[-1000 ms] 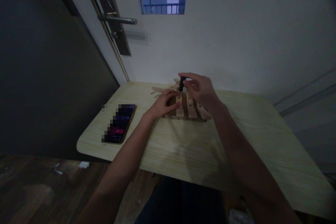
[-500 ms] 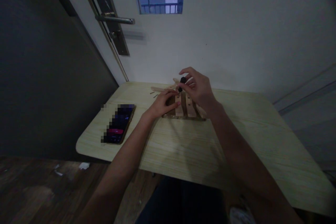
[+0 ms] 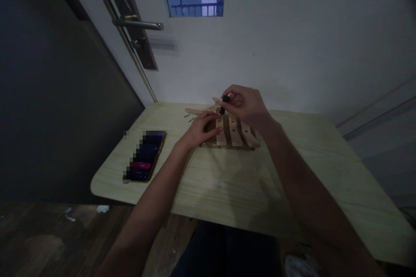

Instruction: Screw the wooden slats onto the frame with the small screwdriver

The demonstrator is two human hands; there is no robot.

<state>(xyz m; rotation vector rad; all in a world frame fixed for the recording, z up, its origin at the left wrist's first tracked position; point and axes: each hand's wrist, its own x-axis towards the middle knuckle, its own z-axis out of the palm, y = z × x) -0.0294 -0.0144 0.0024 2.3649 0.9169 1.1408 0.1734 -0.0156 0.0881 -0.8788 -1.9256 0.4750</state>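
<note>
My right hand (image 3: 242, 101) is closed around the black handle of a small screwdriver (image 3: 224, 104), held almost upright. Its lower end meets the far part of a pale wooden slat (image 3: 221, 135), where my left fingertips partly hide it. My left hand (image 3: 199, 130) lies over the left side of the wooden piece with its thumb and fingers apart, the thumb touching that slat. Two more pale slats with dark holes, a middle slat (image 3: 235, 135) and a right slat (image 3: 249, 137), lie across a darker brown wooden base (image 3: 211, 145).
Loose pale wooden strips (image 3: 194, 111) and thin screws (image 3: 187, 116) lie behind my left hand. A phone (image 3: 146, 156) rests at the left of the light wooden table (image 3: 208, 186). A white door with a metal handle (image 3: 143, 24) rises right behind the table.
My right hand has tilted slightly around the screwdriver, its fingers curling in more, and the right slat shows more fully. My left hand stays in place; the view shifts slightly.
</note>
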